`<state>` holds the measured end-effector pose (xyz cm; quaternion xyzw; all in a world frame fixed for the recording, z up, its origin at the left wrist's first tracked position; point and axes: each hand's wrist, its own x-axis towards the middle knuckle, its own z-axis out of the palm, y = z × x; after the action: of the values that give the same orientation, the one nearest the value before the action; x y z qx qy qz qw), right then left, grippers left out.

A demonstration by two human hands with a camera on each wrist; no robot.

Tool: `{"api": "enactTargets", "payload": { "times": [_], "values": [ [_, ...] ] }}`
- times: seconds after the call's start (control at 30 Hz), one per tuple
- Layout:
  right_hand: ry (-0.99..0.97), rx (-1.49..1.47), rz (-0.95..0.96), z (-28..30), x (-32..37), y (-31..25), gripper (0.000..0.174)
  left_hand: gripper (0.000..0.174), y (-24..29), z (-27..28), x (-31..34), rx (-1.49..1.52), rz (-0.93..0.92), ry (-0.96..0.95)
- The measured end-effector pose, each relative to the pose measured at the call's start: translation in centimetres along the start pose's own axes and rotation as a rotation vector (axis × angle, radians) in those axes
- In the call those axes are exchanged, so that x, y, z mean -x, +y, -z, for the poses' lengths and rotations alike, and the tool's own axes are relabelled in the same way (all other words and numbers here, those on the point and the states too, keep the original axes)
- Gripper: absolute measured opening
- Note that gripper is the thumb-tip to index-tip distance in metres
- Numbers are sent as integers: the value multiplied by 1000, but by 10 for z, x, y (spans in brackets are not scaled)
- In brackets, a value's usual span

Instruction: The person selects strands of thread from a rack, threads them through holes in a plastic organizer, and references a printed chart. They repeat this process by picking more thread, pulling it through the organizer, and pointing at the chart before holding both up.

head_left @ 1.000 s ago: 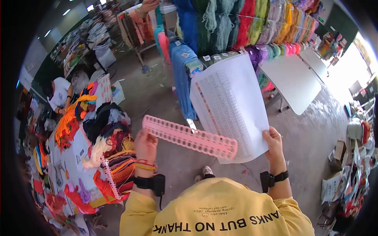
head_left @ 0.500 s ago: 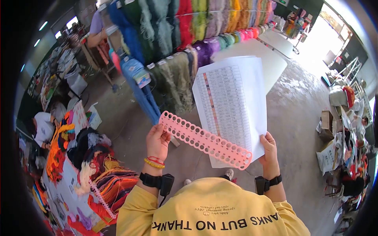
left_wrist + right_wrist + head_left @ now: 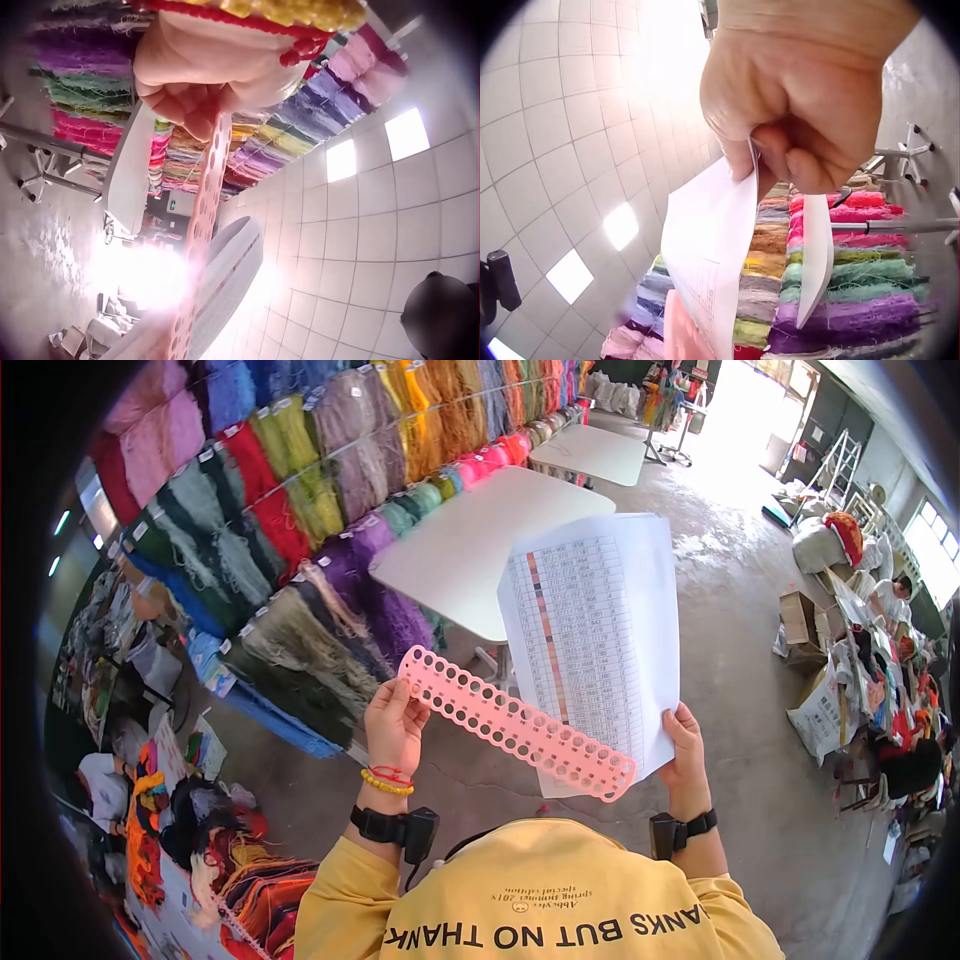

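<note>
My left hand (image 3: 395, 728) pinches one end of a long pink card (image 3: 520, 722) with rows of round holes along both edges. The card slants down to the right, its far end overlapping the printed sheets in the head view. At their right edge my right hand (image 3: 684, 748) pinches those white paper sheets (image 3: 645, 620), which carry a table with a narrow column of colour swatches. In the left wrist view thumb and fingers close on the end of the pink card (image 3: 216, 161). The right wrist view shows the paper (image 3: 712, 202) between thumb and curled fingers.
Hanks of coloured yarn (image 3: 350, 440) hang on a long rack ahead and to the left. White tables (image 3: 490, 540) stand beside it. More yarn bundles (image 3: 270, 890) lie on a table at lower left. Cardboard boxes (image 3: 800, 625) and cluttered goods line the right side.
The view has swung right, bringing the yarn rack and white tables closer to the middle. Both hands keep hold of the card and the sheets; the card now shows its face more fully.
</note>
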<state>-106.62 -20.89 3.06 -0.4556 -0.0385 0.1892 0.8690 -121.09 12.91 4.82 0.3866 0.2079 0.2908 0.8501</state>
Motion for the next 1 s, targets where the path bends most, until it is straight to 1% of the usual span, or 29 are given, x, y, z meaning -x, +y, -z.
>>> {"api": "enactTargets", "payload": {
  "times": [0.1, 0.23, 0.43, 0.57, 0.7, 0.8, 0.93, 1.0],
  "values": [
    [25, 9, -8, 25, -17, -17, 23, 10, -16, -32, -8, 3, -5, 6],
    [47, -3, -19, 49, -39, -31, 23, 8, -25, -58, -29, -18, -8, -9],
    [116, -36, -18, 72, -84, -33, 21, 8, -28, -85, -87, -79, -53, -10],
    [147, -20, -8, 79, -122, -42, 20, 8, -29, -90, -153, -101, -100, -3],
    [164, -10, 6, 82, -168, -56, 20, 8, -23, -98, -236, -211, -104, 61],
    [183, -1, 11, 75, -198, -66, 20, 10, -16, -112, -293, -347, -89, 123],
    [193, -12, 27, 71, -224, -70, 20, 9, -16, -119, -364, -526, -58, 89],
    [197, -6, 31, 71, -241, -73, 20, 8, -21, -124, -401, -633, 0, 96]
  ]
}}
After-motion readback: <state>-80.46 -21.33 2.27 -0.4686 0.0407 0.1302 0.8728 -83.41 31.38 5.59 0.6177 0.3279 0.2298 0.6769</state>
